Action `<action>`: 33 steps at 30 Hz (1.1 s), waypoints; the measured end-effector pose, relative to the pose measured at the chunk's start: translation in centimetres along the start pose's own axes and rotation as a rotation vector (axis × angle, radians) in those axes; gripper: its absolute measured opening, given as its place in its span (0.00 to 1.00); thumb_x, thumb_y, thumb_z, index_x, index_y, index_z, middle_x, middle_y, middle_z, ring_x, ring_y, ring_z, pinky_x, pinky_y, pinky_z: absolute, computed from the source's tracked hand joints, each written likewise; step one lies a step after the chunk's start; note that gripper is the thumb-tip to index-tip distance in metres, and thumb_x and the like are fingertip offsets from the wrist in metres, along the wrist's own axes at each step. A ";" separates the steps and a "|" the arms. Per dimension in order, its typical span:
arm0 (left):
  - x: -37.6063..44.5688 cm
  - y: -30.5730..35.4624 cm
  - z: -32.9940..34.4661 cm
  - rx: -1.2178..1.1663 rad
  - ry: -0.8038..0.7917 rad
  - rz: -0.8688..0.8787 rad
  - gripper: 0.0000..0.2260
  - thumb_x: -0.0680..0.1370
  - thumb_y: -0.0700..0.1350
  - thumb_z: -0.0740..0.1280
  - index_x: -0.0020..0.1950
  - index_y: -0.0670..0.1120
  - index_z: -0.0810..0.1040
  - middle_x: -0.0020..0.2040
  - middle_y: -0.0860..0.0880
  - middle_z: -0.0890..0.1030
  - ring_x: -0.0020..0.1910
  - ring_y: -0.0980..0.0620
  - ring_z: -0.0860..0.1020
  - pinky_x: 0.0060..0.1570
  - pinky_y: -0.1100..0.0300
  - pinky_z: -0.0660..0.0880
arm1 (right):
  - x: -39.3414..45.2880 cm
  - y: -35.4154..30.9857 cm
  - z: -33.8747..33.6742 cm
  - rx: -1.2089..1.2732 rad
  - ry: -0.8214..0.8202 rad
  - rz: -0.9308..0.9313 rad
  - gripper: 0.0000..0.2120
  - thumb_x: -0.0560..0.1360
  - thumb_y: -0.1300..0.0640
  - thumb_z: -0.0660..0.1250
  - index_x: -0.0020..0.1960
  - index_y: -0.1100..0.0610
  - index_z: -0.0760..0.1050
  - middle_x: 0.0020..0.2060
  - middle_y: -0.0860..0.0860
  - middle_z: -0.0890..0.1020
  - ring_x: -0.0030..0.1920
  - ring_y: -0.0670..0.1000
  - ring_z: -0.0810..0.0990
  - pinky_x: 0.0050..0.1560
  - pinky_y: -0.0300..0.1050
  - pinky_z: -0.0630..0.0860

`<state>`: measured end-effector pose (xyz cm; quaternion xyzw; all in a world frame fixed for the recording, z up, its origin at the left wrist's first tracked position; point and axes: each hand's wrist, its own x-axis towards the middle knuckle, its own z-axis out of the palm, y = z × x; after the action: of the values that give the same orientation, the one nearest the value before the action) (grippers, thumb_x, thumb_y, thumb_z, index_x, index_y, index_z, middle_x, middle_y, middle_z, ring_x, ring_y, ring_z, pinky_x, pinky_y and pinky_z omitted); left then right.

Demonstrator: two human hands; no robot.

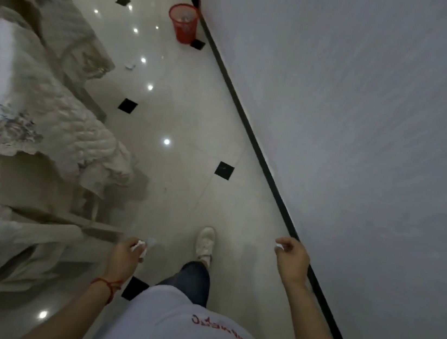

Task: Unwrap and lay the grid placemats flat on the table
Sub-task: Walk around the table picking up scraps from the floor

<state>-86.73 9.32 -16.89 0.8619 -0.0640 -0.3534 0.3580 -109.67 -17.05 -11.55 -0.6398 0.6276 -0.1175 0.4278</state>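
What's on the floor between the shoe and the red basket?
In the head view, mostly bare shiny floor between the white shoe and red basket, with one black diamond tile and ceiling-light reflections.

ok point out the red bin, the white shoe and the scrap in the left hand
red bin [183, 23], head view, on its mesh side wall
white shoe [205, 241], head view, on the top of the shoe
white scrap [140, 246], head view, on the crumpled piece held in the left hand [126, 253]
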 end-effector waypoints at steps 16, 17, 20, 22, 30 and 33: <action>27.6 26.7 -1.7 -0.118 0.072 0.104 0.10 0.74 0.44 0.63 0.34 0.43 0.77 0.34 0.41 0.79 0.37 0.41 0.79 0.42 0.47 0.76 | 25.8 -18.0 6.4 -0.188 -0.132 0.003 0.07 0.70 0.70 0.65 0.45 0.63 0.79 0.46 0.60 0.81 0.45 0.57 0.78 0.48 0.41 0.70; 29.2 27.8 -1.8 -0.112 0.076 0.100 0.11 0.73 0.46 0.63 0.36 0.42 0.78 0.34 0.40 0.80 0.37 0.41 0.80 0.42 0.48 0.77 | 27.7 -19.1 7.2 -0.196 -0.140 -0.002 0.07 0.70 0.70 0.65 0.45 0.63 0.79 0.46 0.61 0.81 0.46 0.58 0.79 0.48 0.41 0.70; 33.3 30.8 -2.4 -0.119 0.115 0.057 0.10 0.76 0.41 0.64 0.37 0.39 0.78 0.35 0.39 0.80 0.34 0.43 0.79 0.41 0.52 0.75 | 33.5 -23.7 9.9 -0.201 -0.178 -0.035 0.07 0.70 0.71 0.65 0.46 0.65 0.79 0.48 0.62 0.81 0.46 0.57 0.78 0.49 0.41 0.69; 35.3 31.8 -3.0 -0.142 0.151 0.016 0.12 0.77 0.39 0.63 0.33 0.41 0.75 0.32 0.41 0.78 0.32 0.44 0.76 0.37 0.55 0.74 | 36.7 -27.3 11.6 -0.221 -0.222 -0.067 0.08 0.71 0.71 0.65 0.47 0.65 0.79 0.49 0.61 0.81 0.45 0.53 0.76 0.49 0.40 0.69; 43.9 36.9 -8.1 -0.269 0.290 -0.136 0.09 0.78 0.35 0.61 0.38 0.36 0.74 0.34 0.42 0.75 0.32 0.48 0.73 0.24 0.74 0.69 | 49.4 -46.4 20.7 -0.258 -0.408 -0.295 0.10 0.72 0.70 0.63 0.50 0.63 0.79 0.52 0.60 0.80 0.50 0.55 0.77 0.50 0.37 0.68; 47.9 37.9 -10.3 -0.298 0.328 -0.189 0.09 0.78 0.35 0.60 0.38 0.36 0.74 0.33 0.43 0.74 0.32 0.48 0.73 0.24 0.74 0.69 | 52.5 -52.4 24.7 -0.265 -0.442 -0.347 0.09 0.72 0.69 0.64 0.49 0.63 0.79 0.50 0.60 0.80 0.46 0.50 0.75 0.49 0.38 0.68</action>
<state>-39.03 -30.07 -13.68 0.8475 0.1287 -0.2464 0.4522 -46.22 -62.70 -10.43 -0.7975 0.4107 0.0358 0.4404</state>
